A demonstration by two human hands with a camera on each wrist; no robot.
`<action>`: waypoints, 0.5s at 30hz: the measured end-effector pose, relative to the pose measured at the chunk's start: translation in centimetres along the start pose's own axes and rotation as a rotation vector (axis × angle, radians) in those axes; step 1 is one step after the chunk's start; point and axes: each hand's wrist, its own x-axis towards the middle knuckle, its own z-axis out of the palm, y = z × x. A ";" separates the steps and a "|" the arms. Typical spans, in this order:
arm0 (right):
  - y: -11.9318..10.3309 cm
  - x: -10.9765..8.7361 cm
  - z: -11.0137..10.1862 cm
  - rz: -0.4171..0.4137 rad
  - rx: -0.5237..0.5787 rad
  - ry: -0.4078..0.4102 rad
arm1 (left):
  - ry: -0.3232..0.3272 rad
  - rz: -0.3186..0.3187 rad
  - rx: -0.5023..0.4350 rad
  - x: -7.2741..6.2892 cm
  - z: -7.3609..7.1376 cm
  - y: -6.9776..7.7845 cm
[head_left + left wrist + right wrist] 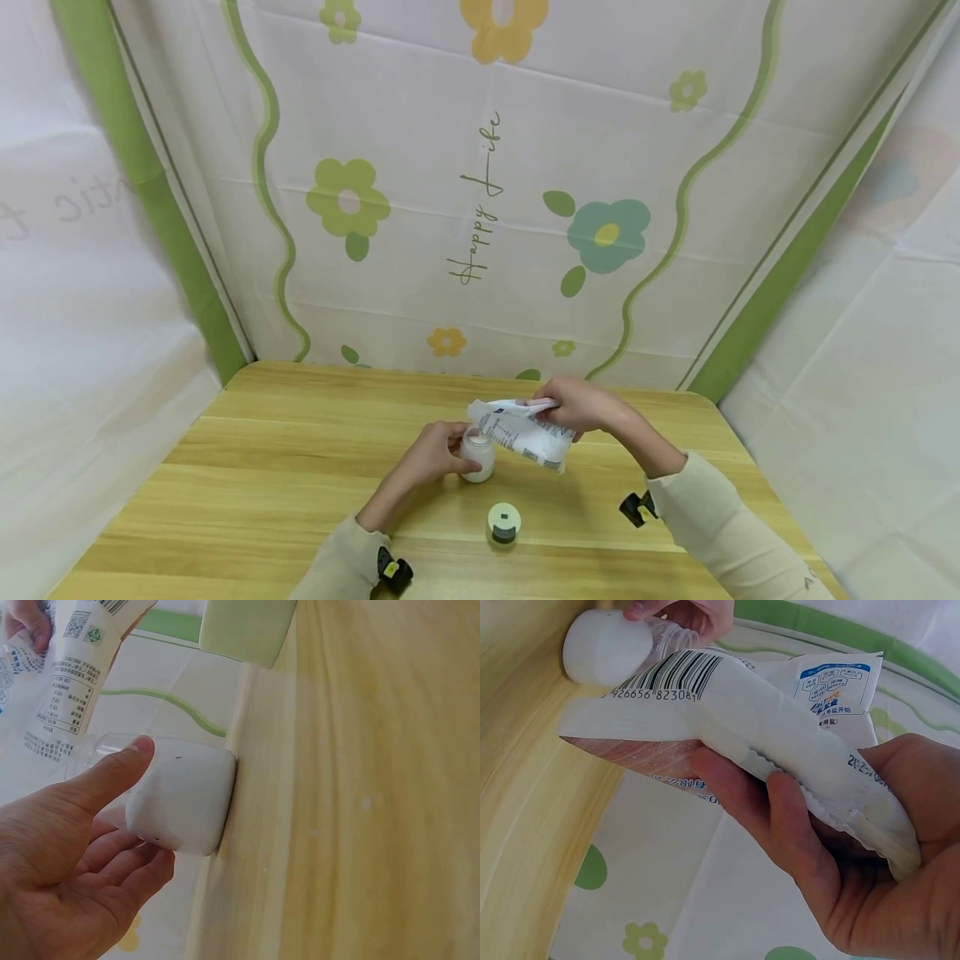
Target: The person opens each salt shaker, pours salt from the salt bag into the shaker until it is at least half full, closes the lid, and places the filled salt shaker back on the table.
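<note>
A clear jar (pixel 477 457) stands upright on the wooden table with white contents reaching high up its wall. My left hand (pixel 437 454) holds it, thumb on one side and fingers on the other, as the left wrist view also shows the jar (pixel 187 795). Above its mouth, a white printed salt bag (pixel 525 435) tilts with its end at the rim. My right hand (pixel 577 405) grips that bag from the far end, fingers curled under it in the right wrist view. Whether salt is flowing cannot be seen.
A pale round lid (pixel 504 518) with a dark patch lies on the wooden table (pixel 300 500), nearer me than the jar. White curtains (pixel 420 117) with flowers and green bands surround the table at the back and both sides.
</note>
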 end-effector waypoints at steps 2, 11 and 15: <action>-0.1 0.0 0.0 0.000 -0.002 -0.001 | -0.003 -0.003 -0.004 0.0 0.0 0.0; -0.1 0.2 0.1 0.011 0.006 -0.004 | -0.013 -0.011 -0.014 0.1 -0.1 0.1; -0.1 0.3 0.2 0.003 -0.004 0.000 | -0.013 -0.014 -0.018 0.2 -0.1 0.1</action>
